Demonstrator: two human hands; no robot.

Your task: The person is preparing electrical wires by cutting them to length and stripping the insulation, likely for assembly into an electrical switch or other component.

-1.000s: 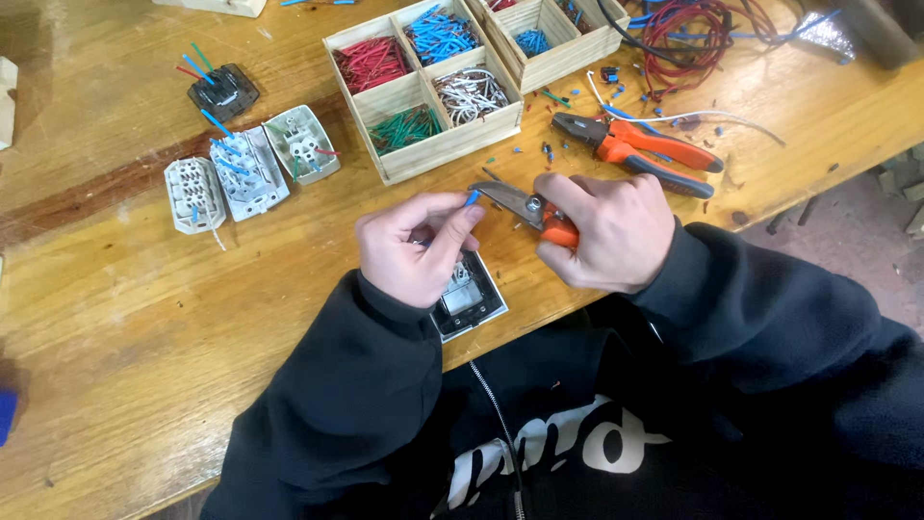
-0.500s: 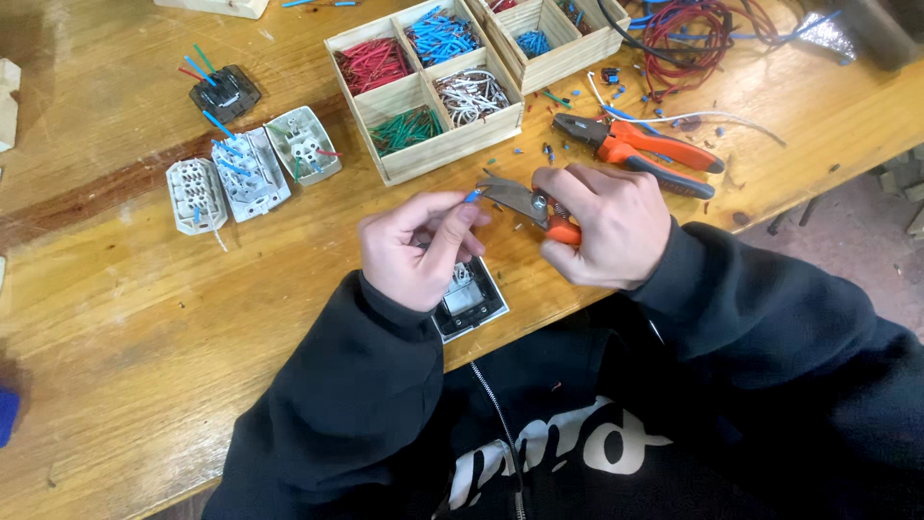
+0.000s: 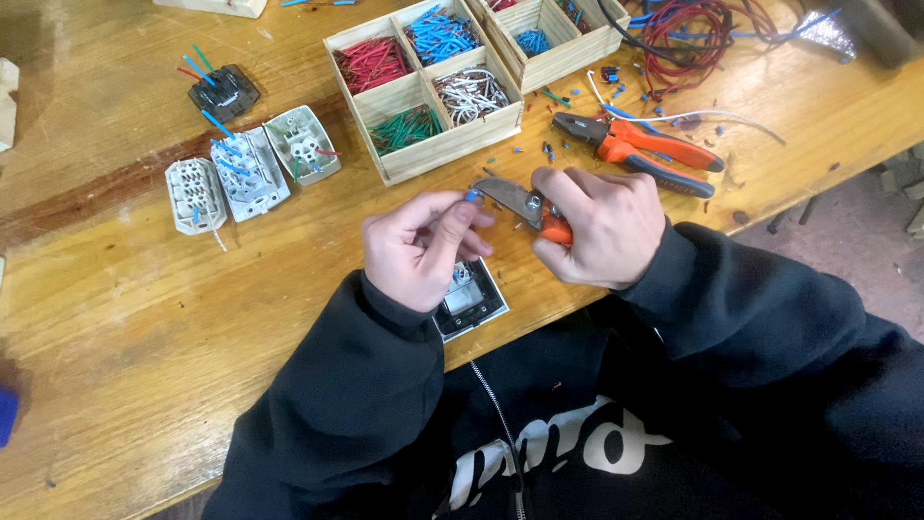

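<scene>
Our left hand [image 3: 421, 248] pinches a short blue wire [image 3: 472, 195] between fingertips, its tip at the cutter [image 3: 525, 202] blades; our right hand [image 3: 602, 226] closes around the orange grips, above the counter [image 3: 144, 318]

Black hooded sweatshirt [image 3: 539, 424], thick soft fabric; long sleeves, loose and creased at elbows; left sleeve [image 3: 337, 404] ending in ribbed cuff at wrist; right sleeve [image 3: 760, 318] with same ribbed cuff; metal zip [image 3: 500, 424] running down chest centre, partly closed; large white lettering across chest, split by zip; left hand [image 3: 416, 252] and right hand [image 3: 597, 229] bare, no gloves, rings or watch visible.
</scene>
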